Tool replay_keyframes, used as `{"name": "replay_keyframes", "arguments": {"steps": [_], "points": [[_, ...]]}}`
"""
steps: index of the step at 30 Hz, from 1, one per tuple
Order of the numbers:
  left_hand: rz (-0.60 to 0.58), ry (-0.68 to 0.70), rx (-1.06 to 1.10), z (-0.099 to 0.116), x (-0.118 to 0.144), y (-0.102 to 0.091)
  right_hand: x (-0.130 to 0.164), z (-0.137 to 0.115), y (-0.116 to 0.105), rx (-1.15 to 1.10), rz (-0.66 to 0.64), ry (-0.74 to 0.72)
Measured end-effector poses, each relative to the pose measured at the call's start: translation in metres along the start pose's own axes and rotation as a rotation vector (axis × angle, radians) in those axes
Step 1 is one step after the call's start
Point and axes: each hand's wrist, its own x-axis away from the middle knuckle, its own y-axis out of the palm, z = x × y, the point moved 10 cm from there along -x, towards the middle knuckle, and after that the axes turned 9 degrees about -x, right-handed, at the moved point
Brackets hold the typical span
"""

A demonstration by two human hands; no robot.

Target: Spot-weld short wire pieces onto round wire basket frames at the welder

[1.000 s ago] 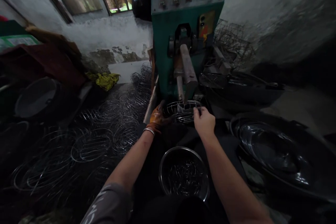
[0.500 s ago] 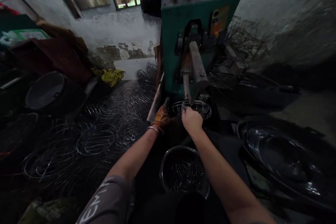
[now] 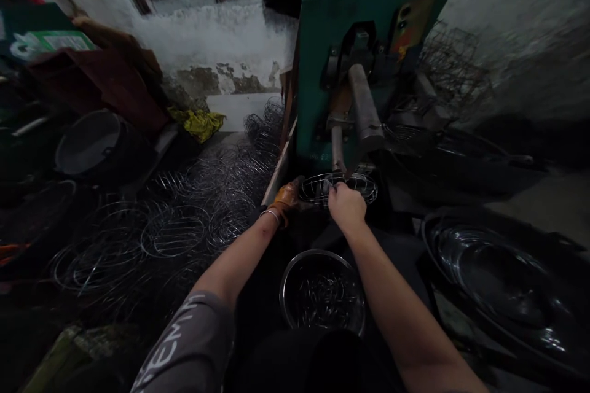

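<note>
A round wire basket (image 3: 370, 187) sits tilted beneath the metal arms (image 3: 367, 104) of a green machine (image 3: 318, 73). My left hand (image 3: 286, 198), in an orange and dark glove, is closed on the basket's left rim. My right hand (image 3: 348, 206) is bare and pinches a small grey metal piece (image 3: 327, 185) against the wires, just below the lower arm's tip. What the piece is exactly I cannot make out. Between my forearms stands a steel bowl (image 3: 286, 285) of small bent metal pieces (image 3: 325, 298).
Loose wire racks (image 3: 175, 230) are heaped on the floor to the left. Large dark pans (image 3: 498, 276) stand at the right. A board edge (image 3: 279, 172) rises beside my left hand. A phone (image 3: 408, 24) is fixed to the machine's front.
The view has shifted, so the machine sits higher and further right. The basket appears flatter and my left thumb lies lower at its rim. My right hand keeps its pinch.
</note>
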Motion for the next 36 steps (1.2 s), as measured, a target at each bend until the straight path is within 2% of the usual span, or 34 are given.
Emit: {"name": "replay_keyframes", "arguments": {"steps": [4, 8, 12, 19, 22, 25, 29, 33, 36], "points": [[0.102, 0.028, -0.085, 0.018, 0.004, -0.027, -0.004, 0.018, -0.009, -0.128, 0.051, 0.006], [0.094, 0.092, -0.166, 0.041, 0.002, -0.028, -0.011, 0.044, -0.017, -0.275, 0.106, 0.042], [0.131, 0.126, -0.206, 0.057, 0.001, -0.029, -0.017, 0.061, -0.019, -0.318, 0.114, 0.076], [0.089, 0.110, -0.280, 0.058, -0.001, -0.025, -0.020, 0.066, -0.015, -0.358, 0.109, 0.068], [0.087, 0.142, -0.269, 0.059, -0.001, -0.024, -0.019, 0.065, -0.015, -0.347, 0.104, 0.087], [0.088, 0.166, -0.267, 0.063, 0.002, -0.025, -0.018, 0.066, -0.017, -0.347, 0.109, 0.092], [0.103, 0.176, -0.367, 0.073, 0.002, -0.028, -0.019, 0.075, -0.019, -0.354, 0.130, 0.095], [-0.013, 0.117, -0.467, 0.073, -0.006, -0.020, -0.023, 0.086, -0.020, -0.370, 0.154, 0.102], [-0.032, 0.118, -0.506, 0.076, -0.008, -0.018, -0.025, 0.091, -0.020, -0.414, 0.168, 0.105]]}}
